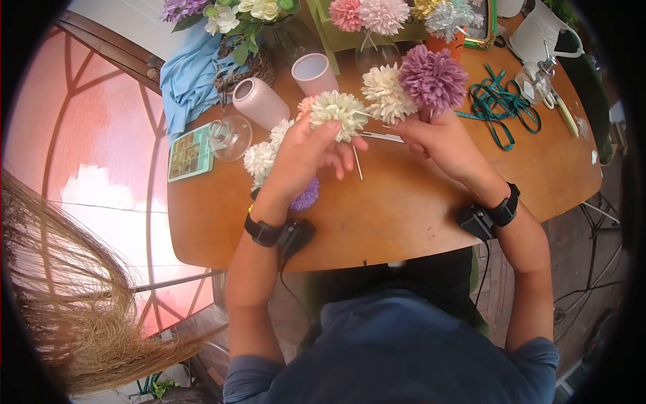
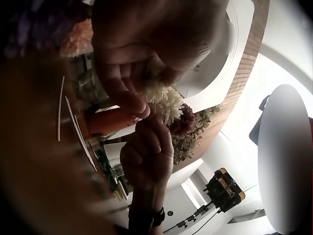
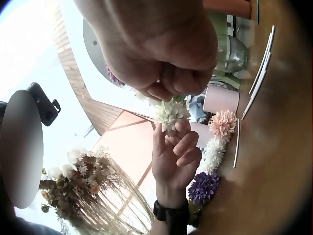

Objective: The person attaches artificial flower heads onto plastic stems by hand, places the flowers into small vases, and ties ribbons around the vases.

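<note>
My left hand (image 1: pixel 311 153) pinches a pale green-white pompom flower (image 1: pixel 338 114) between thumb and fingers, over the table. Close to its right, my right hand (image 1: pixel 449 145) has its fingers curled beneath a cream flower (image 1: pixel 389 93) and a larger mauve flower (image 1: pixel 434 77), gripping them at their stems. Those stems are mostly hidden inside the fist. In the right wrist view the left hand's flower (image 3: pixel 171 115) sits right below the right hand's curled fingers. Several thin white sticks (image 3: pixel 259 78) lie on the wooden table (image 1: pixel 404 215).
White flowers (image 1: pixel 259 159) and a purple flower (image 1: pixel 306 195) lie by the left forearm. Beyond stand pink vases (image 1: pixel 261 102), a glass vase (image 1: pixel 377 57) and a cloth (image 1: pixel 192 77). Green ribbon (image 1: pixel 498 101) lies at the right; a green sectioned box (image 1: pixel 190 153) is at the left.
</note>
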